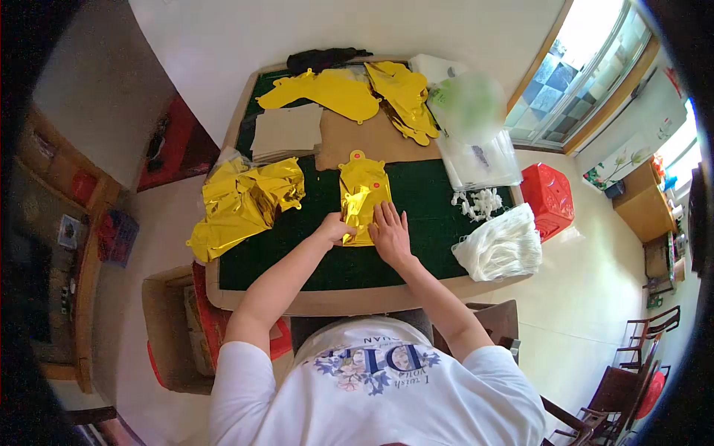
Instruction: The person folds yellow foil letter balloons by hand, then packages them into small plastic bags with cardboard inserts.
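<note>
While both hands work at the middle of the table: a person in a white printed shirt leans over the green top, seen from above
Left hand (334, 227): fingers curled together, pinching the lower left edge of the gold foil balloon (362, 195)
Right hand (390, 234): laid flat, palm down, fingers spread a little apart, pressing the lower right part of the same balloon; not closed on it
Gold foil balloon: deflated, lying flat on the green mat (416, 223) in the middle of the table (357, 301), its tab with a red dot pointing away from the person, its near end partly folded over under the hands
Foil heap (242, 204): crumpled gold foil pieces to the left of the hands, hanging over the left edge of the table, apart from the held balloon
Far balloons (349, 93): more flat yellow and gold shapes piled at the far end of the table
Paper stack (286, 132): pale sheets at the far left, beside a brown sheet (364, 141)
Clear bags (480, 160): see-through plastic at the far right
White bits (480, 202): a small cluster on the mat, right of the hands
White bundle (502, 245): a bagged white mass at the right edge of the table
Red stool (549, 197): on the floor, just beyond the table's right side
</note>
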`<state>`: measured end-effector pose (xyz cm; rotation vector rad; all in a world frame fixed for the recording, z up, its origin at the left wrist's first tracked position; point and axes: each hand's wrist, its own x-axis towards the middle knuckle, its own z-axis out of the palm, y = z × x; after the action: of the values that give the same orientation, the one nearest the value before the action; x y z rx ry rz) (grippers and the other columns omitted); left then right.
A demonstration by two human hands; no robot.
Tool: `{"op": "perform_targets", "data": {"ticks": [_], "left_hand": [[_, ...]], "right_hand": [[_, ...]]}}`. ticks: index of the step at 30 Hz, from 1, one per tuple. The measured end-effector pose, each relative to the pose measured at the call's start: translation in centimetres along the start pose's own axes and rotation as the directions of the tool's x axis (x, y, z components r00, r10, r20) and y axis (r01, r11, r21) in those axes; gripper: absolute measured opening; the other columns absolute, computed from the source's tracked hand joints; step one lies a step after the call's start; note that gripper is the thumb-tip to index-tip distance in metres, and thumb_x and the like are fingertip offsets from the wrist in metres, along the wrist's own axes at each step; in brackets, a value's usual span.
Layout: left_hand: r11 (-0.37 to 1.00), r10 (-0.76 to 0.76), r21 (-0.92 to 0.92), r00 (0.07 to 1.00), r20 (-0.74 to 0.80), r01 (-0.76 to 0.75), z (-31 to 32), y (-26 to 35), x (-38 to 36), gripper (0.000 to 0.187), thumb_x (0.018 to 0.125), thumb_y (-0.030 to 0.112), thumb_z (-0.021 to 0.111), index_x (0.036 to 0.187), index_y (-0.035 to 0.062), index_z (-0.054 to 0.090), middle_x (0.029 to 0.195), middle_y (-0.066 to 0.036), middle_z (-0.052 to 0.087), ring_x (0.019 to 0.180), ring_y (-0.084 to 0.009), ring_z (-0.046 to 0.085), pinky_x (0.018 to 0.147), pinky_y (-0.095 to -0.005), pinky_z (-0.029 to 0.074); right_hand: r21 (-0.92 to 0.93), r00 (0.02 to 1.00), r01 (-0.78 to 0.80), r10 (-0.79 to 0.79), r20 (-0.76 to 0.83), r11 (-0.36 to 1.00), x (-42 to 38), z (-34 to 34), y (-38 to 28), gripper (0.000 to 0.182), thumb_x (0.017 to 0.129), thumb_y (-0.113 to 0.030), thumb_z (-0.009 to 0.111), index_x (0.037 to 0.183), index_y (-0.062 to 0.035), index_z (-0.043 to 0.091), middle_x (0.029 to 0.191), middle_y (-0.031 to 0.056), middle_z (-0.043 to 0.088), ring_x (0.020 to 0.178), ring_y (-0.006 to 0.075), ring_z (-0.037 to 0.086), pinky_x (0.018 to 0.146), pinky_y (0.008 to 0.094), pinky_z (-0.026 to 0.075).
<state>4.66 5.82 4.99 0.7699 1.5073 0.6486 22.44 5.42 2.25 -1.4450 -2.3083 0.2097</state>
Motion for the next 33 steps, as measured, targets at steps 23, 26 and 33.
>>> {"op": "perform_targets", "data": {"ticks": [23, 26, 33], "left_hand": [[0.997, -0.004, 0.076, 1.0, 0.005, 0.004, 0.0, 0.1, -0.1, 0.044, 0.072, -0.003, 0.067, 0.114, 0.0041, 0.057, 0.099, -0.01, 0.066, 0.082, -0.0229, 0.067, 0.066, -0.0365, 0.054], [0.997, 0.007, 0.077, 1.0, 0.012, -0.008, 0.0, 0.2, -0.2, 0.043, 0.071, -0.003, 0.067, 0.112, 0.0035, 0.058, 0.096, -0.01, 0.066, 0.079, -0.0221, 0.067, 0.063, -0.036, 0.054], [0.995, 0.051, 0.084, 0.999, 0.005, -0.051, 0.2, 0.5, -0.6, 0.039, 0.068, -0.002, 0.069, 0.106, 0.0016, 0.06, 0.088, -0.01, 0.066, 0.072, -0.0208, 0.066, 0.06, -0.0347, 0.053]], "right_hand": [[0.384, 0.898, -0.409, 0.44, 0.009, 0.828, 1.4, -1.9, 2.6, 0.045, 0.084, -0.013, 0.061, 0.127, -0.0072, 0.047, 0.077, 0.007, 0.065, 0.079, 0.0268, 0.06, 0.076, 0.0445, 0.042], [0.395, 0.9, -0.396, 0.436, -0.013, 0.829, 1.5, -1.7, 2.5, 0.044, 0.083, -0.01, 0.06, 0.125, -0.0073, 0.048, 0.077, 0.0067, 0.064, 0.08, 0.0266, 0.06, 0.076, 0.0446, 0.042], [0.342, 0.904, -0.408, 0.427, 0.024, 0.846, 1.4, -1.7, 2.5, 0.043, 0.081, -0.009, 0.06, 0.124, -0.0092, 0.05, 0.076, 0.005, 0.063, 0.081, 0.0262, 0.059, 0.078, 0.0428, 0.041]]}}
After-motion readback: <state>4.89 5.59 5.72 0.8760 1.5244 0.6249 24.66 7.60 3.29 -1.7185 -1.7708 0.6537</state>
